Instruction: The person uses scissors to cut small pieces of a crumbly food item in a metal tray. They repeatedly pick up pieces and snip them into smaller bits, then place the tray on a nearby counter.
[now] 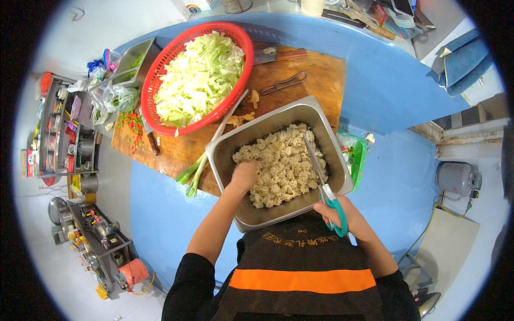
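Note:
A deep stainless steel pan (281, 118) lies tilted before me, its near edge by my apron. It holds many pale, knobbly, scored-looking food pieces (281, 168) whose exact kind I cannot settle. My left hand (244, 176) reaches into the pan at the left of the pieces; it is blurred, and its fingertips are hidden. At the pan's near right corner, my right hand (348, 214) grips scissors with teal handles (340, 216). Their long metal blades (315, 158) extend over the food, and I cannot tell whether they touch it.
Behind the pan, a wooden cutting board (327, 76) carries a red basket (249, 52) of cut cabbage (200, 80), scallions (196, 172), ginger (241, 119), a peeler (285, 83), a cleaver (267, 58), chopped chillies (132, 124) and a wooden-handled knife (152, 143). A green basket (359, 160) stands right.

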`<action>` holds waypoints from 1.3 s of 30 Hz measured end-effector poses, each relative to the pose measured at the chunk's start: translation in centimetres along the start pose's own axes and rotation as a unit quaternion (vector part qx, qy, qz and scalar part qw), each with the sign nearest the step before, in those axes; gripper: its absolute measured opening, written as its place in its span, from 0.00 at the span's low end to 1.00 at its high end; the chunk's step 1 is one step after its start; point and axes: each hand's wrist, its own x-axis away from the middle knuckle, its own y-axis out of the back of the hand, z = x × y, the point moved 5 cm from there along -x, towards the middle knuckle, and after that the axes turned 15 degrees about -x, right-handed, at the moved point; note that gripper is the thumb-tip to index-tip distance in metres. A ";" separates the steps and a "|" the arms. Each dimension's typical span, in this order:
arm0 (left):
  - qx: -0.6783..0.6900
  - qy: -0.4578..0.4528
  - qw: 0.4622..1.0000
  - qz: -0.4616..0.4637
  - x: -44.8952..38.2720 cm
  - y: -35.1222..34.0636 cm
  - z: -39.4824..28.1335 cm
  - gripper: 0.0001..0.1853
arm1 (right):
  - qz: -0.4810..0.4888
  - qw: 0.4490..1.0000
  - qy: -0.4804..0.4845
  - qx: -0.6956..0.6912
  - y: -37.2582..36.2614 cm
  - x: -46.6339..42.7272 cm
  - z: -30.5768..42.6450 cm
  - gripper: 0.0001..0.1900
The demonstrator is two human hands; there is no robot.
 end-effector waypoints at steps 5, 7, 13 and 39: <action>0.146 -0.165 0.974 0.055 3.4 2.8 -2.3 0.17 | -0.007 1.000 -0.020 0.015 0.0 0.1 -0.1 0.19; 0.065 -0.061 0.996 0.025 2.8 4.1 -0.1 0.17 | -0.012 0.999 -0.020 0.034 0.1 -0.1 -0.1 0.20; -0.066 0.033 0.979 -0.192 -2.3 2.6 0.8 0.17 | 0.003 1.000 -0.017 0.005 -0.2 -0.7 0.0 0.23; 0.299 0.030 0.951 -0.078 1.3 4.6 -1.6 0.24 | 0.158 0.984 -0.070 0.032 -1.3 -0.8 -0.1 0.24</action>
